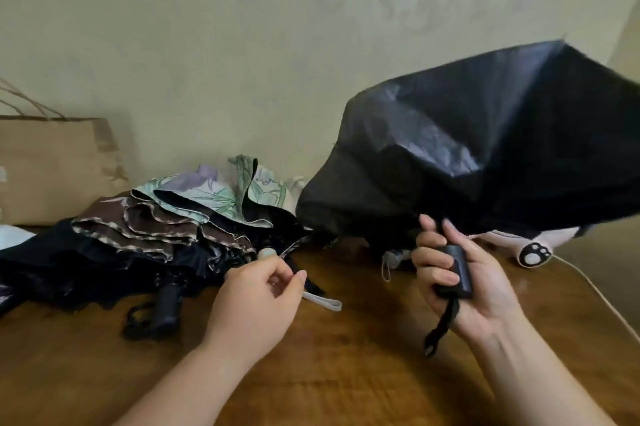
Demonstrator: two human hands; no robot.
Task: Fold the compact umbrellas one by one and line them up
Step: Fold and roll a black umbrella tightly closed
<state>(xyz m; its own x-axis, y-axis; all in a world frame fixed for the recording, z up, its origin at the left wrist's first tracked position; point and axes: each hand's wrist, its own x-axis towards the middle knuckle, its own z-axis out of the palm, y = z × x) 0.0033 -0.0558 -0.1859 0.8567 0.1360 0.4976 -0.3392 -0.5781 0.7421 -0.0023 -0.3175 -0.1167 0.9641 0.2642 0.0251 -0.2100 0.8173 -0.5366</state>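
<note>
while right hand [485, 290] grips black umbrella handle [456, 268], left hand [256, 301] loosely curled

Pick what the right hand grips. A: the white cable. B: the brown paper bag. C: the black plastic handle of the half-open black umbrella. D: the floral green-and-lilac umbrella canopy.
C: the right hand curls round the black plastic handle of the half-open black umbrella, its wrist strap hanging below.

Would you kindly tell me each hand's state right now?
Left hand: curled; whether it holds anything cannot be told.
Right hand: grips the black umbrella's boxy handle.
</note>
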